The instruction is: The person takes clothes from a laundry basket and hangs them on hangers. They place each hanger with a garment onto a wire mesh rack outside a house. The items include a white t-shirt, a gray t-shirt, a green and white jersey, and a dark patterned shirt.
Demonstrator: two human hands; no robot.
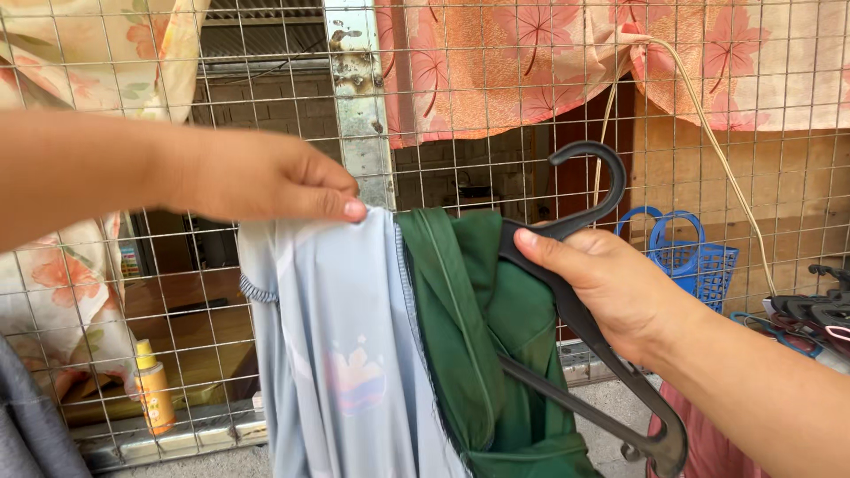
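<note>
Holding the shirt (pixel 354 354) up in front of the wire fence (pixel 106 265), you pinch its top edge with your left hand (pixel 266 177), thumb and fingers pressed together on the cloth. The shirt is pale grey-blue on this side, with a small faded picture in pink, orange and blue near its middle, and a striped knitted cuff shows at its left border. Its right part is dark green and hangs in loose folds, with a raw seam running down between the two colours, so it looks turned partly inside out. Your right hand (pixel 611 283) is closed around the neck of a black plastic hanger (pixel 584 354), just under the hook, and the thumb lies across it. The left arm of the hanger is hidden inside the green cloth; the right arm slopes down freely below your wrist.

Behind the fence, pink flowered cloths (pixel 531 62) hang across the top. A yellow bottle (pixel 152 389) stands low on the left, and a blue plastic basket (pixel 691 257) hangs on the right. More hangers (pixel 819 310) lie at the right edge.
</note>
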